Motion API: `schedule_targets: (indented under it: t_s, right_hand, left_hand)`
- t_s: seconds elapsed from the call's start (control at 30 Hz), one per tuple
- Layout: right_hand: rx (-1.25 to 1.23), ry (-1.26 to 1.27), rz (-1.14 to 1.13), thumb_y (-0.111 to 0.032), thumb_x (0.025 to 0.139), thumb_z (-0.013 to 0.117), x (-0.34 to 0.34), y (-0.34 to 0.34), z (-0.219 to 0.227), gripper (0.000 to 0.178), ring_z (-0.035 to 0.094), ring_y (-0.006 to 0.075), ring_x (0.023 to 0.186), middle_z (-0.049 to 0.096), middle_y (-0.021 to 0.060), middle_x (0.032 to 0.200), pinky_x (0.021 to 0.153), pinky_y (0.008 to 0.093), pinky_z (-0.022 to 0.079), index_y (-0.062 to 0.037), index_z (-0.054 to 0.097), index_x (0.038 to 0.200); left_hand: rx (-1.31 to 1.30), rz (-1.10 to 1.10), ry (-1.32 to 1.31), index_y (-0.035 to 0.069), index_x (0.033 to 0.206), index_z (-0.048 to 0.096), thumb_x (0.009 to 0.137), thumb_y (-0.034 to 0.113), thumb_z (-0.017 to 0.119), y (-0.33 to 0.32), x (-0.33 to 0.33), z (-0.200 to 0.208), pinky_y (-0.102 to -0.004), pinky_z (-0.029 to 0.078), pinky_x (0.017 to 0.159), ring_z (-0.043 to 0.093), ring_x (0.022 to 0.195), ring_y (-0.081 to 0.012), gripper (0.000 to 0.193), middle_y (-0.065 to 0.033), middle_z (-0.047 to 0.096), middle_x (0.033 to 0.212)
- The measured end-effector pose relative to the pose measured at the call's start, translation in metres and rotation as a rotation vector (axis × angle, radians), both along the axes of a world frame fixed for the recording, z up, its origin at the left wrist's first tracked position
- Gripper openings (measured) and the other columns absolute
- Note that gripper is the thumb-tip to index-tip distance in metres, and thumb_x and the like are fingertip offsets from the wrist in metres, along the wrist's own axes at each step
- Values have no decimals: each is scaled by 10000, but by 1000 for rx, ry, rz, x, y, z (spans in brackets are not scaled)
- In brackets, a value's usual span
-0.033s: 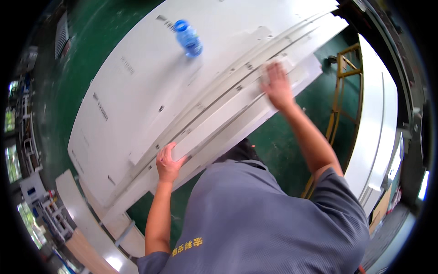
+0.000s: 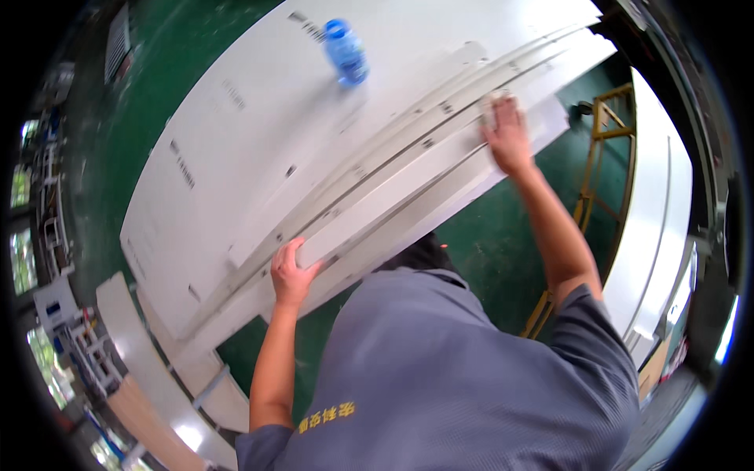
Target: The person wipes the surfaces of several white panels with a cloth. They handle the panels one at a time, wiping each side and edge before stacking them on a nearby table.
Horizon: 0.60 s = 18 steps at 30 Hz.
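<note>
Long white panel strips lie stacked along the near edge of a broad white board. My left hand spans one strip near its left part, thumb on the near side and fingers over the far side. Farther right, my right hand presses down on the same stack, its fingers close together and somewhat blurred. A small pale thing shows at its fingertips; its kind is unclear. On the board beyond both hands stands a blue-tinted plastic bottle with a blue cap.
A yellow metal frame stands on the green floor at the right, beside another long white panel. At the lower left lie a pale curved-looking panel and a wooden board.
The view has shifted a little, so the board and bottle appear farther right and higher. My right hand has slid slightly right and away along the strips; my left hand keeps its place.
</note>
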State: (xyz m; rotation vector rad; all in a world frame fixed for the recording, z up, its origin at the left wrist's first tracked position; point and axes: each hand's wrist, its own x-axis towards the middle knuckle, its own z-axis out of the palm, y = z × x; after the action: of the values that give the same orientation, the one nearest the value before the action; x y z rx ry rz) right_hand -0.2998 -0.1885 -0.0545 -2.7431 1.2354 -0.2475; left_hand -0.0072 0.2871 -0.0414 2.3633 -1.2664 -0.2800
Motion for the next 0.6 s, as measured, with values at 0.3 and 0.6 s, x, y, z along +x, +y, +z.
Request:
schedule_targets:
  t_s: [0.3, 0.6]
  right_hand:
    - [113, 2, 528, -391, 924, 723, 91, 181, 17, 905, 173, 398, 1604, 248, 245, 1700, 1303, 499, 176, 17, 305, 1615]
    - [198, -15, 968, -392, 890, 765, 159, 292, 29, 844, 305, 378, 1557, 366, 219, 1651, 1289, 503, 230, 53, 427, 1522]
  left_hand:
    - [-181, 145, 122, 127, 1257, 679, 686, 194, 921, 28, -8, -15, -446, 465, 1046, 657, 1154, -332, 623, -110, 732, 1206]
    - [-171, 111, 254, 81, 1238, 668, 764, 211, 842, 38, 7, -14, -438, 486, 1041, 660, 1133, -343, 521, -133, 731, 1199]
